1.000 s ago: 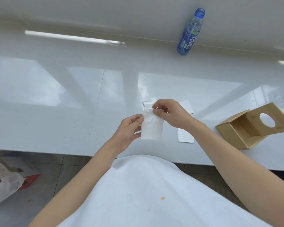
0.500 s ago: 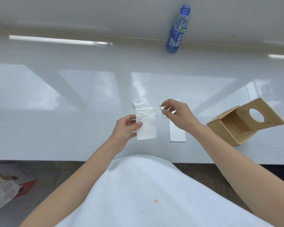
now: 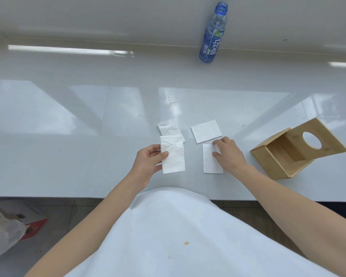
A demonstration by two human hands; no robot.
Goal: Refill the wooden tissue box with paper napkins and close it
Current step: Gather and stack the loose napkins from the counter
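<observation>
My left hand (image 3: pixel 148 162) pinches a folded white napkin (image 3: pixel 173 155) by its left edge, just above the counter. My right hand (image 3: pixel 227 154) rests fingers-down on a second folded napkin (image 3: pixel 210 163) lying flat on the counter. A third napkin (image 3: pixel 206 131) lies flat just beyond it, and a crumpled fourth one (image 3: pixel 169 127) lies behind the held napkin. The wooden tissue box (image 3: pixel 284 156) lies on its side at the right, its open end facing me and its round-holed panel (image 3: pixel 326 139) tilted up; the inside looks empty.
A blue plastic water bottle (image 3: pixel 213 35) without a cap stands at the back against the wall. The glossy white counter (image 3: pixel 68 136) ends at a front edge near my body. On the floor at lower left lie a plastic bag (image 3: pixel 2 236) and a red-edged box.
My right hand let go of the held napkin and moved right and down onto the flat napkin on the counter. The left hand keeps holding its napkin.
</observation>
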